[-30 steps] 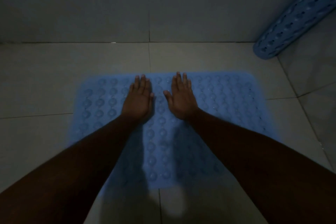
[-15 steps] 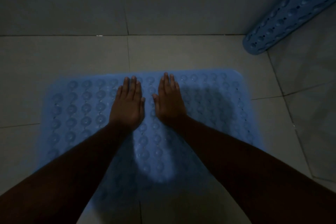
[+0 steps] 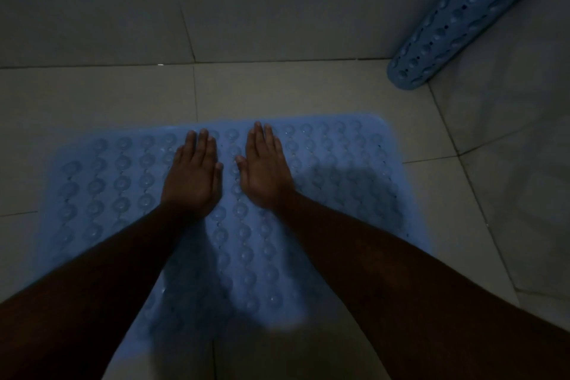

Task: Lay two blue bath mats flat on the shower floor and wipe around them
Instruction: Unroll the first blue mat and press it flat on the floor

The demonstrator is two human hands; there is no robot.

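Observation:
A blue bath mat (image 3: 339, 170) with rows of round suction bumps lies flat on the tiled shower floor (image 3: 92, 102). My left hand (image 3: 192, 176) and my right hand (image 3: 265, 170) rest palm-down side by side on its far middle part, fingers straight and together, holding nothing. My forearms cover much of the mat's near half. A second blue mat (image 3: 472, 12), rolled into a tube, leans in the far right corner with its lower end on the floor.
Grey tiled wall (image 3: 246, 3) runs across the back, meeting the floor just beyond the mat. A second wall (image 3: 524, 133) closes the right side. Bare floor tiles lie left of the mat and between the mat and the back wall. The light is dim.
Both hands stay pressed flat on the mat, a little farther apart now. The view has swung left and then back, so the mat and rolled mat shift in the frame.

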